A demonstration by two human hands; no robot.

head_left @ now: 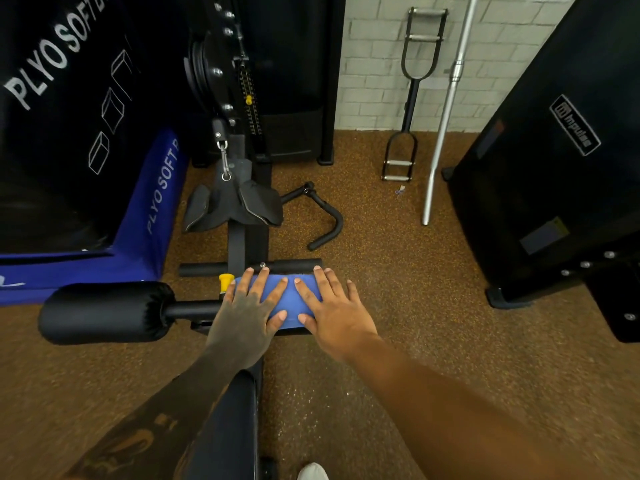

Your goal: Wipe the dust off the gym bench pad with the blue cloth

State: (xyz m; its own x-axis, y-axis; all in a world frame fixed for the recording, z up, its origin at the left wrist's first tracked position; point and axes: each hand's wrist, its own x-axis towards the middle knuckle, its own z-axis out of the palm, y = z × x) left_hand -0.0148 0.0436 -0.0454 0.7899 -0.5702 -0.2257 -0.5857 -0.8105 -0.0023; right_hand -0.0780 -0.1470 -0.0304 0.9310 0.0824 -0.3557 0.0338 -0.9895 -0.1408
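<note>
The blue cloth lies draped over the right roller pad of the bench, which is almost wholly hidden under it. My left hand presses flat on the cloth's left part, fingers spread. On the cloth's right part my right hand lies flat too, fingers spread and reaching the far edge. The matching black left roller pad sticks out bare to the left. The long dark bench pad runs toward me between my forearms.
A black cable machine with a carabiner stands straight ahead. Plyo soft boxes fill the left. A curved black handle lies on the brown floor, a silver bar and a grip attachment lean on the brick wall, and a black machine stands right.
</note>
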